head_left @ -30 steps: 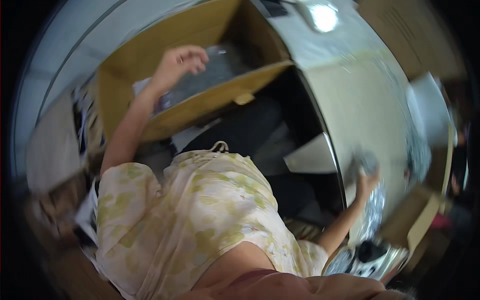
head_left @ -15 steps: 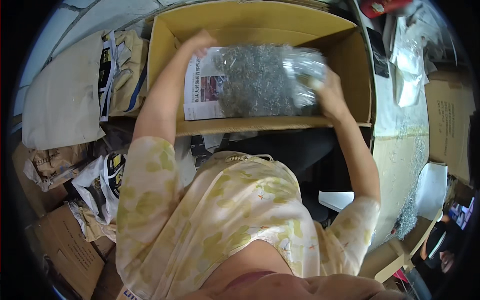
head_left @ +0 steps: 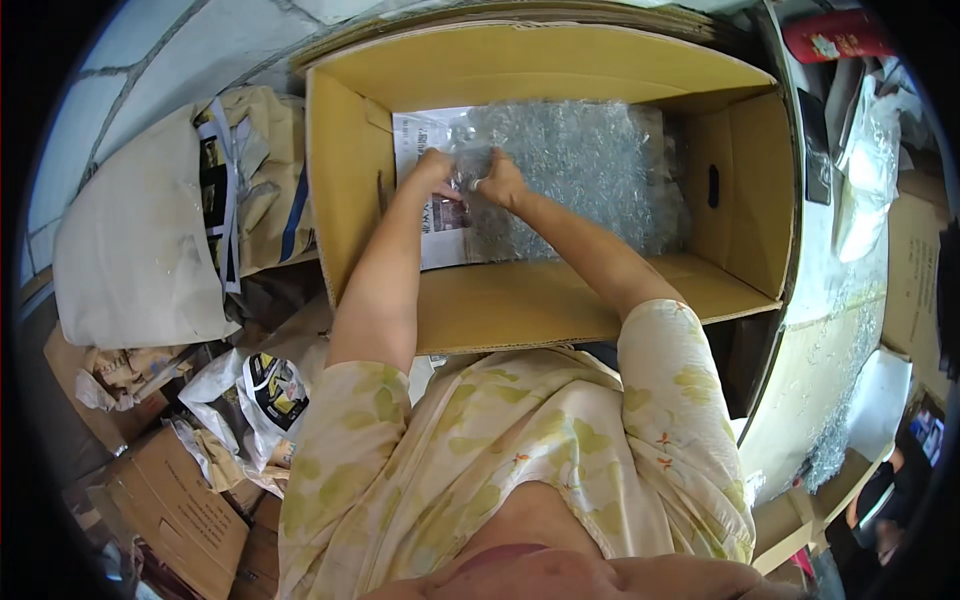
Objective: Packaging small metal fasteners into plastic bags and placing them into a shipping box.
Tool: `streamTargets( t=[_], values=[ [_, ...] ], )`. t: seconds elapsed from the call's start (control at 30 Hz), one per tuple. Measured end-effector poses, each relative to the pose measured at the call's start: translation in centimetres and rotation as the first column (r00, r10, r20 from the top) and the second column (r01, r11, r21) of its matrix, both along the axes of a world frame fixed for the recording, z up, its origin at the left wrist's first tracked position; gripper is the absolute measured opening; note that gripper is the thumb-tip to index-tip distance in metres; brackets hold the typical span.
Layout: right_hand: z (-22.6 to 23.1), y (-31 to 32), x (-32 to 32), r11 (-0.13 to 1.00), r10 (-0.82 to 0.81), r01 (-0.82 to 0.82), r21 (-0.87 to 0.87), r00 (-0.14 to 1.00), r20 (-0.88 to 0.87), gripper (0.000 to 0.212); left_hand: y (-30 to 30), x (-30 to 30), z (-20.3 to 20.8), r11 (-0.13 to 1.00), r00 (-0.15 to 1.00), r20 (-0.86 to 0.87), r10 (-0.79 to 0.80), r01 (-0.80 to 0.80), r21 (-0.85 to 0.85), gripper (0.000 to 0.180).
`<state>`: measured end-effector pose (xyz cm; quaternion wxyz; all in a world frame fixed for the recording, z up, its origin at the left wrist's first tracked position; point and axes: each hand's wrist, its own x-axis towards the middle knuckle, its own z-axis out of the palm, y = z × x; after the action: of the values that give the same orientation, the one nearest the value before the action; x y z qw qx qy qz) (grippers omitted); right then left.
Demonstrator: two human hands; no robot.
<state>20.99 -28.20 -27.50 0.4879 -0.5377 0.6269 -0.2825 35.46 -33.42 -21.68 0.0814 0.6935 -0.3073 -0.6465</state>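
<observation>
Person's left hand and right hand, both bare, reaching into an open cardboard box at the upper centre of the frame. The forearms enter from the lower part of the frame and converge toward the left half of the box. Between the hands lies a clear plastic packet, in the upper left part of the box's interior. The fingers of each hand are bent against it, the left at its left side and the right at its right side; whether either grip is closed on the packet or only touches it cannot be told, since the fingertips are partly hidden.

To the right of the hands, a broad layer of bubble wrap covers most of the box floor. A printed sheet shows under its left edge. The right end wall of the box bears a dark oval hole.

At the right of the frame, a pale surface carries a dark flat slab and a crumpled plastic bag; a red object occupies the upper right corner. At the left of the frame stand a greyish-white sheet and a brown paper bag; a printed carton occupies the lower left.
</observation>
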Motion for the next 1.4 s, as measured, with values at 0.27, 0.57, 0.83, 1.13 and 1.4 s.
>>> streamTargets(
  t=[0.27,0.57,0.83,1.13,1.4],
  values=[
    [14.2,-3.8,-3.4,0.845,0.533,-0.449,0.292,0.747,-0.396,0.051,1.0,3.6,-2.3,0.971,0.932,0.292,-0.213,0.236,-0.046,0.029],
    [32.4,8.4,-20.3,0.969,0.161,-0.202,-0.143,0.954,-0.255,0.039,-0.9,5.1,-4.0,0.735,0.653,0.474,-0.590,0.678,-0.019,0.047],
    [36.9,28.0,-26.1,0.777,-0.606,0.615,-0.137,0.789,0.103,0.033,0.2,1.9,-3.0,0.892,0.888,0.198,-0.416,0.441,-0.103,0.059],
    [33.1,29.4,-23.2,0.632,-0.687,0.761,-0.146,0.637,0.349,0.029,2.6,0.2,-4.1,0.940,0.943,0.163,-0.289,0.312,-0.140,0.069],
    [34.6,32.7,-23.9,0.588,-0.768,0.796,-0.143,0.605,0.210,0.026,0.9,-4.0,-3.8,0.708,0.682,0.293,-0.669,0.706,-0.026,0.079]
  ],
)
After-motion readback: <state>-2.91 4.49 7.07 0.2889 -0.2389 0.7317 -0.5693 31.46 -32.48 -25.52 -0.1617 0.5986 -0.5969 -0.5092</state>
